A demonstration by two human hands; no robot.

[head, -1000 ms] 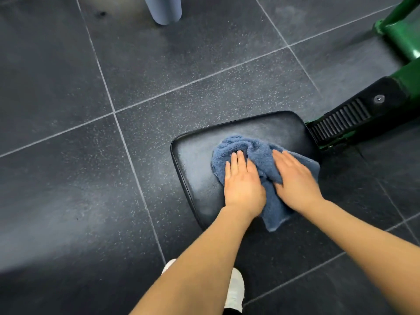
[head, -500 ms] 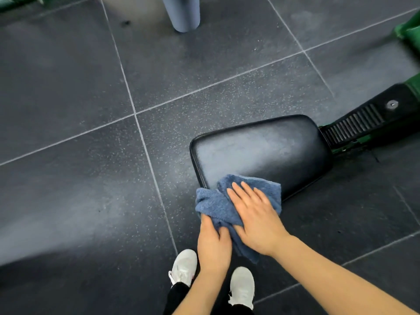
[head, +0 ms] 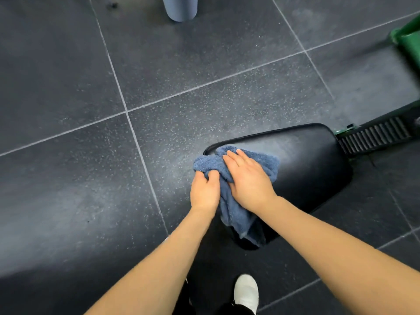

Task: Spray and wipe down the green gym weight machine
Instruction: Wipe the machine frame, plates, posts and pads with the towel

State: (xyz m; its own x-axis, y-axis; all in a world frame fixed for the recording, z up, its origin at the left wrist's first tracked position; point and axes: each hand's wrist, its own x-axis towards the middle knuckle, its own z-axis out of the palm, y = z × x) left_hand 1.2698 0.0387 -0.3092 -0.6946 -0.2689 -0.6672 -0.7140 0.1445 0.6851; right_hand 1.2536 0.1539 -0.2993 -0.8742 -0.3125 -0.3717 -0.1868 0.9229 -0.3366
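A black padded seat (head: 304, 169) of the green weight machine (head: 409, 39) fills the centre right. A blue towel (head: 268, 162) lies bunched over the seat's left end and hangs off its near edge. My left hand (head: 205, 189) grips the towel's left bunch with curled fingers at the seat's left rim. My right hand (head: 247, 178) lies flat on the towel, fingers straight, pressing it onto the pad.
A black ribbed footplate (head: 375, 137) joins the seat to the green frame at the right. A grey cylindrical post (head: 179, 7) stands on the dark tiled floor (head: 91, 178) at the top. My white shoe (head: 246, 292) is below the seat.
Both hands carried the towel from the seat's middle to its near edge, then up along the left end. My left hand went from flat to gripping the towel.
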